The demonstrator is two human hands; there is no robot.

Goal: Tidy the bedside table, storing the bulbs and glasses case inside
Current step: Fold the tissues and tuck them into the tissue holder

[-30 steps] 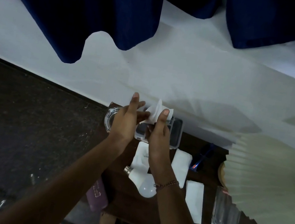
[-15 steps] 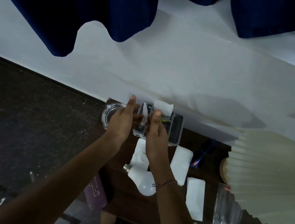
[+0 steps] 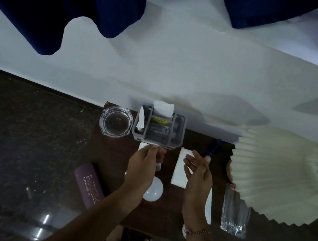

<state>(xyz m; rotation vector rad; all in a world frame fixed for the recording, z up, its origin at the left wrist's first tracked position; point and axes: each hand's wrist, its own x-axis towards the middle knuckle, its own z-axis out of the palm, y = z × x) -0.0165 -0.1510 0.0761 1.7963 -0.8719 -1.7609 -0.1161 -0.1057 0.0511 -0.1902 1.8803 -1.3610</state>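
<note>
A white bulb [image 3: 154,189] lies on the dark wooden bedside table [image 3: 112,154], its metal base pointing away from me and partly under my left hand [image 3: 142,166]. That hand hovers with loosely curled fingers over a small white box [image 3: 143,145], and I see nothing held in it. My right hand [image 3: 197,173] is open with its fingers apart, above another white box [image 3: 181,172]. The purple glasses case [image 3: 89,184] hangs over the table's left edge.
A grey organiser [image 3: 179,130] with white tissues stands at the table's back, with a glass ashtray [image 3: 115,122] to its left. A blue pen [image 3: 213,147], a pleated lampshade [image 3: 283,175] and a clear ribbed glass [image 3: 235,213] fill the right side. Wall and dark curtains lie behind.
Both hands let go of the tissue, which now sits in the organiser, and drew back toward me over the white boxes. The camera view came closer.
</note>
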